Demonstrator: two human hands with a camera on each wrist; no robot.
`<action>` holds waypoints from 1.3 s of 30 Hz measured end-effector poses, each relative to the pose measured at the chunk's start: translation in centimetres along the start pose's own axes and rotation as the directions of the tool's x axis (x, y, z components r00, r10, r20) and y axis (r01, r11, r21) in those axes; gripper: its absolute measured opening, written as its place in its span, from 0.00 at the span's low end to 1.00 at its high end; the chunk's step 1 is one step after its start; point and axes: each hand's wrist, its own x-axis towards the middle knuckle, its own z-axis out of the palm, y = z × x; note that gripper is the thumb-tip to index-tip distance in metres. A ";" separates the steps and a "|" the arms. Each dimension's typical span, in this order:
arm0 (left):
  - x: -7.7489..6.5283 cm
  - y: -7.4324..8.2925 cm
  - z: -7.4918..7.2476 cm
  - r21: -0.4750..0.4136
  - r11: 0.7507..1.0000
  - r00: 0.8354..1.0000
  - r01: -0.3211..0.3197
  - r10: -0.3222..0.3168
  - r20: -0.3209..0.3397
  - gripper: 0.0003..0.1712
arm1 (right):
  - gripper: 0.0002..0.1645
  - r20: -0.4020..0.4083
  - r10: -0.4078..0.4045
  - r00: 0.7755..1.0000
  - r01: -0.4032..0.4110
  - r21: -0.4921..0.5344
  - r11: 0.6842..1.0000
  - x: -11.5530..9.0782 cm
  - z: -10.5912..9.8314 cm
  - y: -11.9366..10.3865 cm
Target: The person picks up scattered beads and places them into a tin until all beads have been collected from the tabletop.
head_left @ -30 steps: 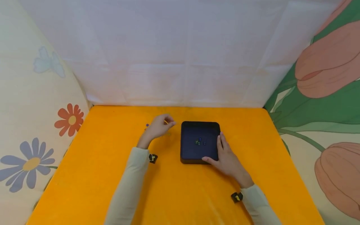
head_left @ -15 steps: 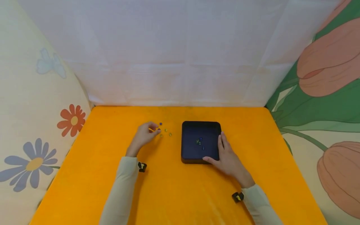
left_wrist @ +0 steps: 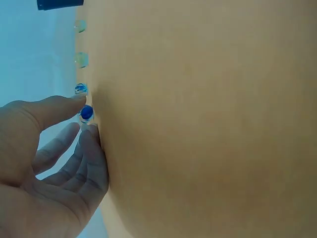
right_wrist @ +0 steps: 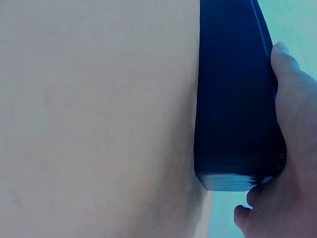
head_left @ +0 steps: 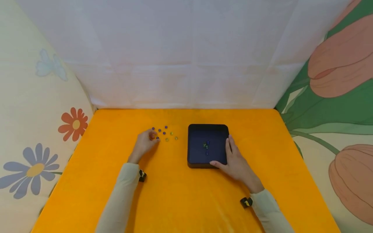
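My left hand (head_left: 144, 141) is low over the table among loose glass marbles. In the left wrist view, its thumb and fingertips curl round a blue marble (left_wrist: 86, 113), one on each side of it. Another blue marble (left_wrist: 80, 89) lies just beyond the thumb. Several blue and yellowish marbles (head_left: 171, 133) are scattered right of this hand. My right hand (head_left: 237, 165) holds a square black tray (head_left: 192, 165) by its near right corner, thumb over the front rim and fingers along the right side. Inside the tray lie several green and blue marbles (head_left: 205, 145).
An orange cloth covers the table (head_left: 180, 200). At its back hangs a white sheet (head_left: 189, 64), with flower-printed sheets (head_left: 32, 123) on both sides. A small black device (head_left: 142, 175) sits at each wrist.
My left hand has moved left, away from the tray, and down to the marbles on the cloth. One blue marble in the tray has rolled forward and left. My right hand stays put.
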 end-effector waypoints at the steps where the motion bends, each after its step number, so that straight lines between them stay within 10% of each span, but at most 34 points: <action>1: 0.1 -0.1 0.0 0.004 1.000 1.000 0.001 -0.001 -0.001 0.19 | 0.78 -0.001 0.000 1.000 0.000 -0.001 1.000 0.0 0.0 0.0; 39: 0.4 -0.6 -0.2 0.027 1.000 0.999 0.001 -0.002 0.035 0.13 | 0.78 -0.005 -0.008 1.000 0.008 0.000 1.000 0.2 0.3 0.3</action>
